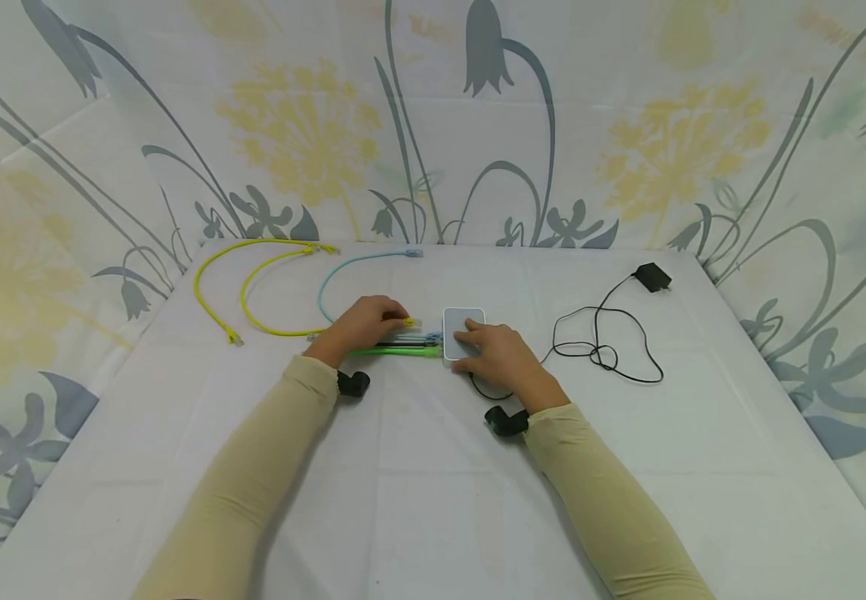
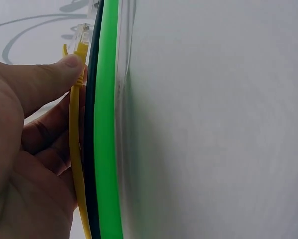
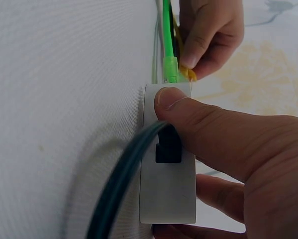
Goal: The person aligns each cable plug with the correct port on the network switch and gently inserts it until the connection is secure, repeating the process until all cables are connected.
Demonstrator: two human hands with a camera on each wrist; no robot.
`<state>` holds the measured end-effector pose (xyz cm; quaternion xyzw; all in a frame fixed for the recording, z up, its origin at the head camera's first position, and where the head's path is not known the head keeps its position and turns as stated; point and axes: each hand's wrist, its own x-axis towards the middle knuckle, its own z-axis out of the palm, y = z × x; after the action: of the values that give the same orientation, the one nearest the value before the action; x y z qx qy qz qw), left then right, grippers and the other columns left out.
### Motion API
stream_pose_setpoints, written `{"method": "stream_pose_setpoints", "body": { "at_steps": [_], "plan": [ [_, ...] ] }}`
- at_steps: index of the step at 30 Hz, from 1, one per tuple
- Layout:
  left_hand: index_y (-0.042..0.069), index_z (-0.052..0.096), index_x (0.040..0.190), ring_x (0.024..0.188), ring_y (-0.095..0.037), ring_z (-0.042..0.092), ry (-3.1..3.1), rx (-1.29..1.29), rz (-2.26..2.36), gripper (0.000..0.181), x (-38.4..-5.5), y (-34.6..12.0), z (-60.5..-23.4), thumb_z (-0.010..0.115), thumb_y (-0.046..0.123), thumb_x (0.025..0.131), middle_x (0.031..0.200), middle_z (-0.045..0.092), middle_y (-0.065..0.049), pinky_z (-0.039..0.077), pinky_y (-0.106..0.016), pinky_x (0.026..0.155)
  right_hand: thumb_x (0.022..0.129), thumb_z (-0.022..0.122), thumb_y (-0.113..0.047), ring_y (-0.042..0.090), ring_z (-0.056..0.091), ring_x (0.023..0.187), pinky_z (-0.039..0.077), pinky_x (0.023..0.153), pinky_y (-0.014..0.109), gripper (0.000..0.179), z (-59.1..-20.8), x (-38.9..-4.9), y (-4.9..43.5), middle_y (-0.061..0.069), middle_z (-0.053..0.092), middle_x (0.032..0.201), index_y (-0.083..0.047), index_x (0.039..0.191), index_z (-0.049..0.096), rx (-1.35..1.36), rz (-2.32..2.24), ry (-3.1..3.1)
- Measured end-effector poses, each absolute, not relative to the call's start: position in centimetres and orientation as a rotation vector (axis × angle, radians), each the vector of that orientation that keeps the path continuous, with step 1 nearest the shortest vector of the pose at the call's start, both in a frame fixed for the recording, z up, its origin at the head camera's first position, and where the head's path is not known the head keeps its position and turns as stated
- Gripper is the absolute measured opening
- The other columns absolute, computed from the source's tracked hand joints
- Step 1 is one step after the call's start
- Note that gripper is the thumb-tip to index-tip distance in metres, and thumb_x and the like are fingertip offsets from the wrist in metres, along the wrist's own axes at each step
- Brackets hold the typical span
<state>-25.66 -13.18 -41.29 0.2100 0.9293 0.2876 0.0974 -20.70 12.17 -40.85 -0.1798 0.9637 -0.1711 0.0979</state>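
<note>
In the head view my left hand is left of a small white network switch. Thumb and fingers pinch a yellow network cable just behind its clear plug, which is near the switch's left side. A green cable and a dark cable run alongside; the green one's plug meets the switch. My right hand grips the switch, its thumb on the narrow side and its other fingers on the far faces. Beside that thumb a black power plug sits in the switch.
Other yellow cables curve over the white table at the back left, beside a light blue cable. A black power adapter lies at the back right, its thin cord looped toward the switch. Floral cloth hangs behind.
</note>
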Motion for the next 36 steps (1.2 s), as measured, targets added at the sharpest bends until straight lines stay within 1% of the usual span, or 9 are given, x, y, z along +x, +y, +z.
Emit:
{"method": "stream_pose_setpoints", "body": {
  "at_steps": [10,25,36],
  "plan": [
    [0.008,0.069,0.117,0.114,-0.025,0.06,2.743,0.63,0.84,0.025,-25.8,-12.0,-41.3,0.058,0.02,0.098,0.118,0.068,-0.009,0.047,-0.04,0.101,0.084,0.071,-0.048,0.035,0.041,0.138,0.038,0.11,0.049,0.063,-40.9,-20.8,12.3,0.005,0.04,0.153,-0.023,0.14,0.054,-0.526,-0.515,2.858],
    [0.011,0.071,0.117,0.115,-0.023,0.06,2.739,0.64,0.816,0.025,-26.1,-10.8,-41.6,0.058,0.022,0.097,0.118,0.068,-0.006,0.046,-0.039,0.102,0.085,0.07,-0.049,0.036,0.041,0.138,0.04,0.109,0.049,0.064,-41.1,-21.0,12.5,0.006,0.04,0.153,-0.022,0.14,0.053,-0.555,-0.516,2.857],
    [0.011,0.07,0.118,0.121,-0.025,0.057,2.735,0.62,0.793,0.027,-25.9,-10.0,-41.5,0.058,0.024,0.098,0.122,0.067,-0.006,0.044,-0.04,0.106,0.085,0.07,-0.049,0.036,0.04,0.139,0.039,0.11,0.05,0.064,-41.1,-20.9,12.4,0.005,0.039,0.154,-0.022,0.14,0.053,-0.549,-0.516,2.849]
  ]
}}
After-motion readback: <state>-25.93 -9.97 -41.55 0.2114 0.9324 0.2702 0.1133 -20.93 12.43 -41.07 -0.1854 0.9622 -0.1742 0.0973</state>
